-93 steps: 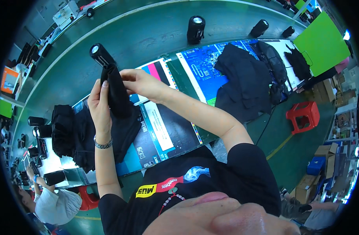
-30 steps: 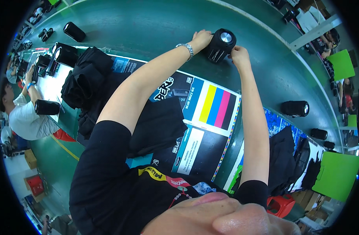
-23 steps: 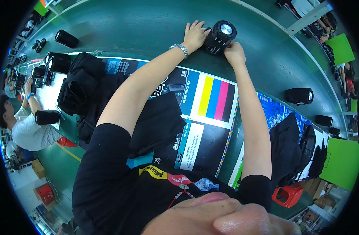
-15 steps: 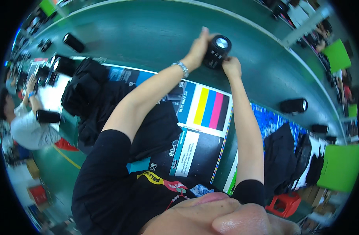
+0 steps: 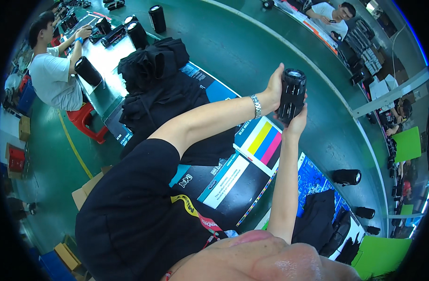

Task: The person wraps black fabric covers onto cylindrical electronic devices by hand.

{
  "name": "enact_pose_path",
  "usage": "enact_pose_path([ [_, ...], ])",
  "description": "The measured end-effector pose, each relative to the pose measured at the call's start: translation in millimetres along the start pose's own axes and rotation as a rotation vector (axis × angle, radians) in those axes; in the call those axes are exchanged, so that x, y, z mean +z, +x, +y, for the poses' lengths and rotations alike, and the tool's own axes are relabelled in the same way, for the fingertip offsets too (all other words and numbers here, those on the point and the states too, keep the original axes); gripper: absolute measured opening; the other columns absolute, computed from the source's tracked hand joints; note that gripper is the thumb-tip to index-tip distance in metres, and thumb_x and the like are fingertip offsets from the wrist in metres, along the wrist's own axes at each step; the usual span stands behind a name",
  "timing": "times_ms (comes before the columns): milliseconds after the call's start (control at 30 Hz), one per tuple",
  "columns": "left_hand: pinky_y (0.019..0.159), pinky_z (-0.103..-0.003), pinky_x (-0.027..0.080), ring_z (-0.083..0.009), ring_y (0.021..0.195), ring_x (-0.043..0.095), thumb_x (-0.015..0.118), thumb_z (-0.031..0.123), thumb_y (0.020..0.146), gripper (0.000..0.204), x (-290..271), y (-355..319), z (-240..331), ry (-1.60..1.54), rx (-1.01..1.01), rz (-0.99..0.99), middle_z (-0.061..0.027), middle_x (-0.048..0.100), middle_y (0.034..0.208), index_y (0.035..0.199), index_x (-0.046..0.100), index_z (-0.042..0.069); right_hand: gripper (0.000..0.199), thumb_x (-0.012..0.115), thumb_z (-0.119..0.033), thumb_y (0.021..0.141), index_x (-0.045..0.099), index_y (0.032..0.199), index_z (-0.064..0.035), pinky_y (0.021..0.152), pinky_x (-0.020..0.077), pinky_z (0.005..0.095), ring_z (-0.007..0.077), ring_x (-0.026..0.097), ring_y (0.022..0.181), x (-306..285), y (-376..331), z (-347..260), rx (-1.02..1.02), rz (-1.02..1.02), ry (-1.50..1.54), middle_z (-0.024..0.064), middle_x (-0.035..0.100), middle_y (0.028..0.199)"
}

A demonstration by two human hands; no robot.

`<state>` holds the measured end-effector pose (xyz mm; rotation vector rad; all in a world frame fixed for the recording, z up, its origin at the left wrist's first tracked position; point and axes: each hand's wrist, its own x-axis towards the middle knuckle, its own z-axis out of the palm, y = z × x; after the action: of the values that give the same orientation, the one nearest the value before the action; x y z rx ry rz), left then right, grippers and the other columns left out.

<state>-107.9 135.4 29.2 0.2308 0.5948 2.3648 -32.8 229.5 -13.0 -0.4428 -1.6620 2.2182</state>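
A black cylindrical speaker (image 5: pixel 292 97) is between my two hands, standing nearly upright with its silvery round end on top. Its dark side, with a row of small pale marks, faces me. My left hand (image 5: pixel 272 92) presses along its left side, thumb pointing up, and a metal-band watch is on that wrist. My right hand (image 5: pixel 296 123) grips the lower right part, with fingertips wrapping round from behind. Below the hands lies a printed sheet (image 5: pixel 233 187) with yellow, blue and pink stripes. Heaped black cloth (image 5: pixel 165 100) covers its left part.
More black speakers stand on the green table (image 5: pixel 214 51), one at the back (image 5: pixel 157 18) and another on the right (image 5: pixel 346 177). A co-worker (image 5: pixel 55 75) sits at the left on a red stool (image 5: pixel 85 122). Black cloth (image 5: pixel 315 216) lies on a blue sheet at the right.
My view has swung, so the table and co-worker appear shifted. The speaker has been tilted to show more of its side, and my right hand now holds its lower part.
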Motion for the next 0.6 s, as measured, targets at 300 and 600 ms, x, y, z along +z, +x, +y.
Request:
enact_pose_path([
  [300,0.095,-0.038,0.038,-0.0199,0.097,0.058,0.020,0.048,0.099,0.055,-42,5,15,0.019,-0.041,0.571,-0.0094,0.063,0.108,0.114,0.054,0.008,0.048,0.078,-0.028,0.079,0.057,0.109,0.0044,0.074,0.0518,0.0328,0.0158,0.060,0.086,-12,-2,-45,-0.627,0.202,-0.504,0.0148,0.062,0.100],
  [600,0.071,-0.024,0.044,-0.0100,0.081,0.059,0.054,0.022,0.093,0.039,-14,12,12,0.728,0.185,0.134,-0.0057,0.064,0.110,0.129,0.053,0.008,0.054,0.083,-0.028,0.068,0.058,0.107,-0.0004,0.084,0.0437,0.0414,0.0331,0.052,0.097,-23,-4,-32,-0.862,0.285,-1.081,0.0153,0.061,0.104],
])
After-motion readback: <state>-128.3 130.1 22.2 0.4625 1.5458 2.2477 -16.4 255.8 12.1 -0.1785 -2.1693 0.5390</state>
